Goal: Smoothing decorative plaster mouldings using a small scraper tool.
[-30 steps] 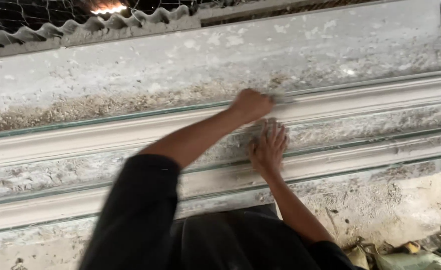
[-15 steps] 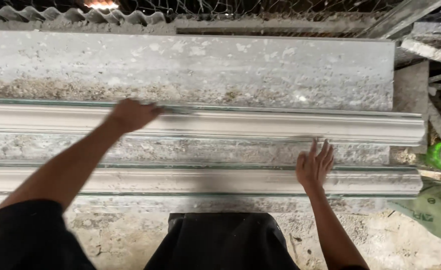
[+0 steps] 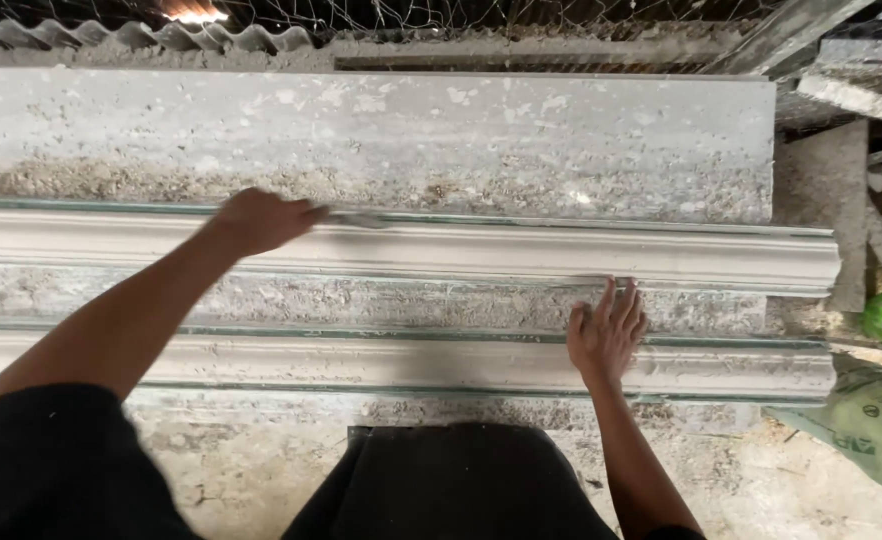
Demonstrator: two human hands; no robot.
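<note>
Scraping the upper edge of a cast moulding, with the second hand bracing below.

The left hand [image 3: 256, 220] is clenched round a small flat blade [image 3: 361, 217], whose tip lies on the top edge of the far cornice moulding [image 3: 561, 255], a long pale profiled strip lying along the tabletop [image 3: 461, 140]. The right hand [image 3: 606, 330] is released, fingers spread, resting flat between that strip and the near cornice moulding [image 3: 411, 362], fingertips touching the lower edge of the far one. Judged step: trimming or cleaning the edge, partway along its length. The next move appears to call for a steady, shallow blade angle along the edge, since the profile looks liable to chip. A green sack [image 3: 866, 420] lies at the right.
</note>
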